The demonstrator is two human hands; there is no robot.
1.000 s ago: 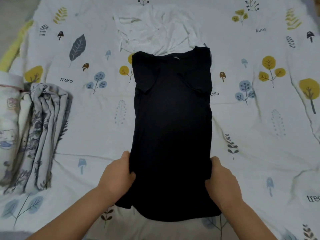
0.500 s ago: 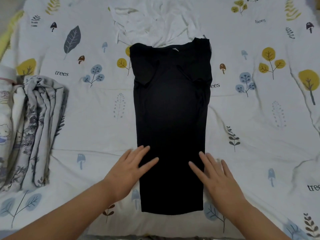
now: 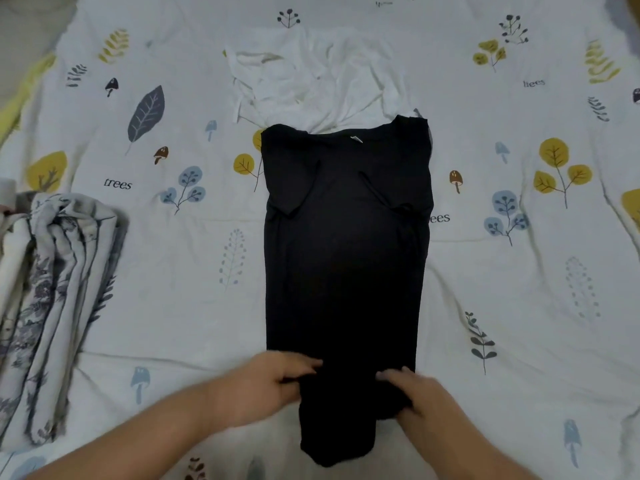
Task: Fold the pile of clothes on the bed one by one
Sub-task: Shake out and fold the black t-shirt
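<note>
Both the left hand [image 3: 266,386] and right hand [image 3: 420,396] pinch the bottom of the black shirt [image 3: 346,254], lying half-folded mid-bed, while the white shirt [image 3: 318,77] behind still waits unfolded.

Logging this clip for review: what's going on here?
A person is folding a black shirt on a printed bedsheet. Its sides and sleeves are already folded in. The left hand and the right hand grip its lower part. A crumpled white garment waits beyond the collar, and folded patterned clothes lie at the left.
</note>
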